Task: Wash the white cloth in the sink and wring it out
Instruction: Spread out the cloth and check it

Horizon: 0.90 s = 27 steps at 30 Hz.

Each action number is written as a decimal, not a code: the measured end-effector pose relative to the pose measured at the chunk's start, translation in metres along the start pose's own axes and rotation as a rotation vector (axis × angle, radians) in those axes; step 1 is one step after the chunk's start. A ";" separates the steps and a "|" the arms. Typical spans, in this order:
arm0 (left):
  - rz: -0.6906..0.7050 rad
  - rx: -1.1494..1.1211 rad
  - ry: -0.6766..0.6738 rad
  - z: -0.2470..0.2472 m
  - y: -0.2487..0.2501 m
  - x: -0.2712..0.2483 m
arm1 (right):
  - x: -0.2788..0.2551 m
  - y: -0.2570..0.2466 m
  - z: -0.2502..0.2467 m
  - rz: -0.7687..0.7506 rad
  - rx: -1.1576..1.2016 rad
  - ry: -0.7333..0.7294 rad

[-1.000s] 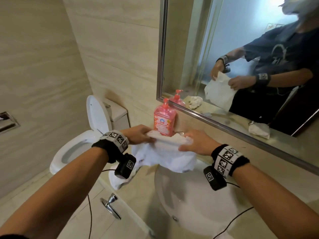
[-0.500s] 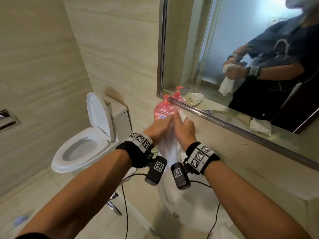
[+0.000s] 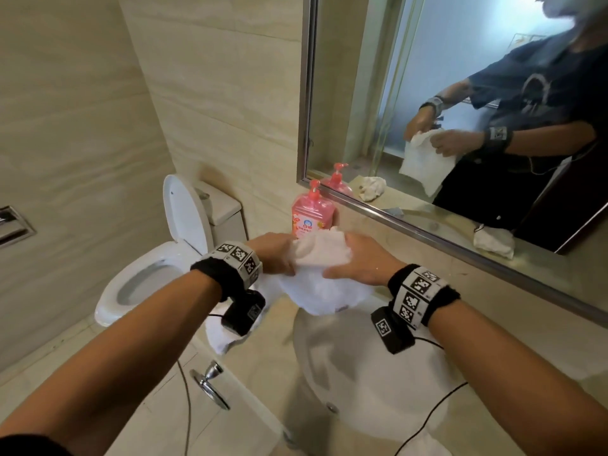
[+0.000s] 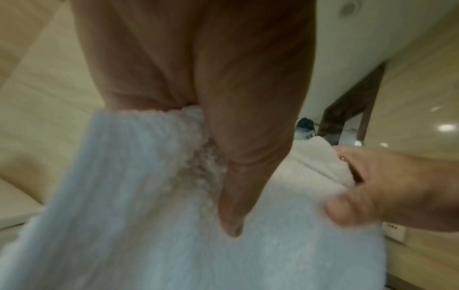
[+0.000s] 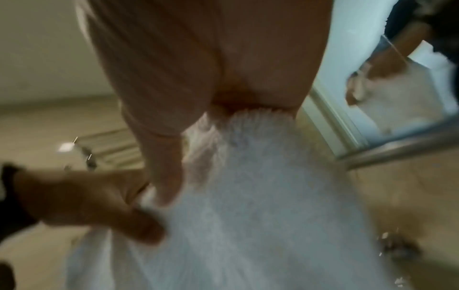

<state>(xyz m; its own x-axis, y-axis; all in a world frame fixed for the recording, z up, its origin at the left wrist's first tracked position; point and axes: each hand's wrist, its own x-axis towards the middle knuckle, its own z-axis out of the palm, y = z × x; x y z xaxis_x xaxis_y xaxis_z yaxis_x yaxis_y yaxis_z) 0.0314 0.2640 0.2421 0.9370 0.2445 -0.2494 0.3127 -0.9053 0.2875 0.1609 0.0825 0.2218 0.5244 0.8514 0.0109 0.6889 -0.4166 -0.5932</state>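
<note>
Cloth: my white cloth [image 3: 324, 274] hangs between my two hands at the centre of the head view, above the far rim of the sink, its lower part drooping toward the basin. Its top edge is bunched.
Left hand: my left hand [image 3: 274, 255] grips the cloth's left end, thumb pressed over the fabric and fingers curled behind it, as the left wrist view shows [image 4: 211, 98].
Right hand: my right hand [image 3: 358, 263] grips the right end in the same way, thumb on the near side of the bunched fabric [image 5: 206, 78].
Sink: the white sink [image 3: 368, 373] fills the lower centre of the frame. I see nothing lying in the basin itself; the drain sits near its lower edge.
Tabletop: the beige tabletop [image 3: 444, 258] runs around the sink beneath the mirror [image 3: 460, 93].
Soap bottle: a pink pump bottle [image 3: 311, 215] stands upright on the tabletop just behind my hands, holding pink liquid.
Second cloth: another white cloth [image 3: 223, 334] lies on the tabletop edge under my left wrist.
Toilet: at the left of the frame, the toilet [image 3: 144, 274] stands with its lid raised.
</note>
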 end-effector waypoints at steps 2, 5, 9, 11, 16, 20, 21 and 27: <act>-0.023 -0.011 -0.048 0.002 -0.012 0.003 | -0.002 0.008 -0.006 -0.019 -0.192 -0.097; -0.001 -0.302 -0.058 0.003 -0.029 0.005 | -0.007 0.027 -0.008 0.164 0.155 -0.087; -0.024 -0.831 0.106 0.012 -0.013 0.003 | -0.007 0.022 0.010 0.329 0.637 0.310; -0.117 -0.983 0.148 0.014 0.008 0.010 | -0.002 -0.003 0.035 0.308 0.669 0.402; -0.118 -1.087 0.216 0.016 0.052 0.013 | 0.018 -0.038 0.043 0.287 0.724 0.506; -0.094 -1.118 0.246 0.013 0.050 0.016 | 0.021 -0.036 0.044 0.212 0.636 0.468; -0.104 -1.161 0.244 0.013 0.048 0.017 | 0.020 -0.036 0.049 0.192 0.610 0.472; 0.064 -1.010 -0.019 0.013 0.030 0.003 | 0.016 -0.008 0.021 0.307 0.538 0.355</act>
<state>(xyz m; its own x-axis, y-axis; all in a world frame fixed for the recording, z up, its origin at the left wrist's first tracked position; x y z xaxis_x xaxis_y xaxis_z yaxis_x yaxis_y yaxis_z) 0.0418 0.2335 0.2372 0.9567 0.1926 -0.2183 0.2556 -0.1964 0.9466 0.1538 0.1061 0.2095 0.8491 0.5280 -0.0131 0.1897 -0.3281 -0.9254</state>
